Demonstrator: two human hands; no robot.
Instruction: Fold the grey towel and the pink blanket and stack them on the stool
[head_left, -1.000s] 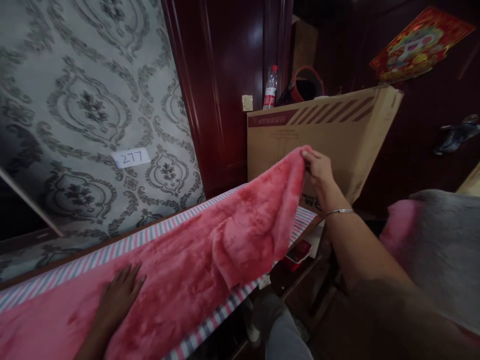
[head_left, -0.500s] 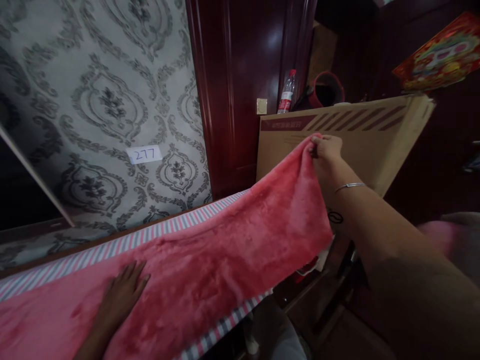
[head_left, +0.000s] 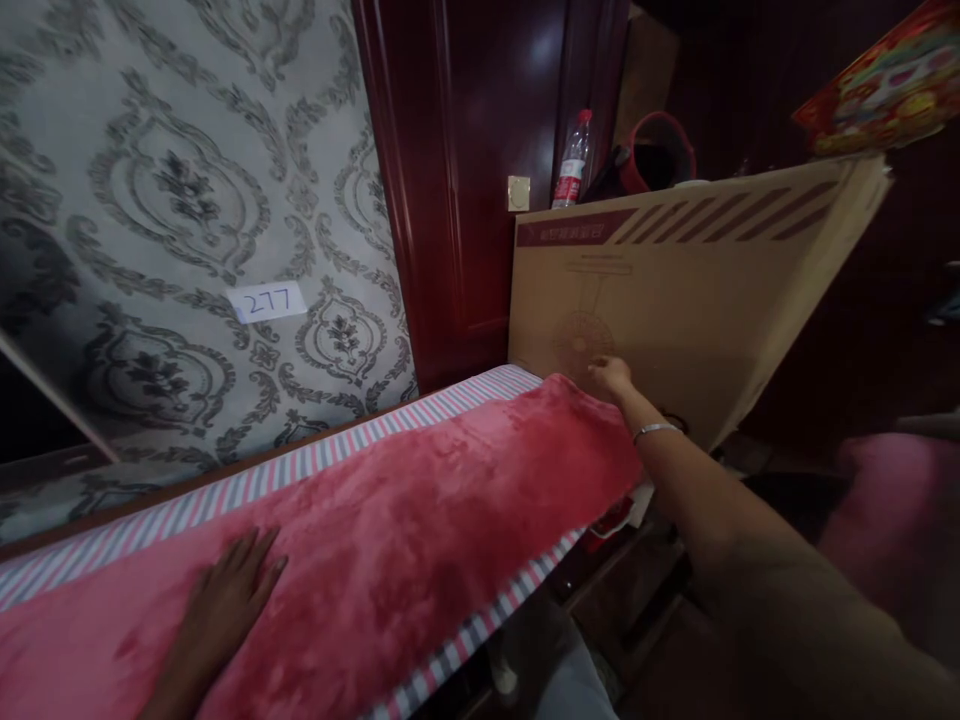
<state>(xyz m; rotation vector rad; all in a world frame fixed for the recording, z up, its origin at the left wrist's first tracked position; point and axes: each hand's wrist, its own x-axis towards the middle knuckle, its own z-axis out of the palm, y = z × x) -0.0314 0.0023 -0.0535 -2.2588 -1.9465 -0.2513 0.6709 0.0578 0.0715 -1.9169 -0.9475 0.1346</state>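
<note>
A pink-red plush blanket [head_left: 450,490] lies along a narrow surface over a striped sheet [head_left: 300,465], which shows along both long edges. My left hand [head_left: 229,585] rests flat on the blanket at the lower left, fingers spread. My right hand [head_left: 613,378], with a bracelet at the wrist, hovers just above the blanket's far end, near the cardboard box. Its fingers are loosely bent and apart, with no cloth visible between them. The blanket's far edge is slightly rumpled beneath this hand.
A large flat cardboard box [head_left: 675,290] stands upright at the far end. Behind its top edge are a plastic bottle [head_left: 572,165] and a red-rimmed dark object [head_left: 656,155]. Patterned wallpaper with a paper marked 277 [head_left: 268,301] borders the left side.
My right hand has let go of the blanket's raised far corner and moved lower. That end has dropped onto the striped sheet. My left hand stays flat on the blanket.
</note>
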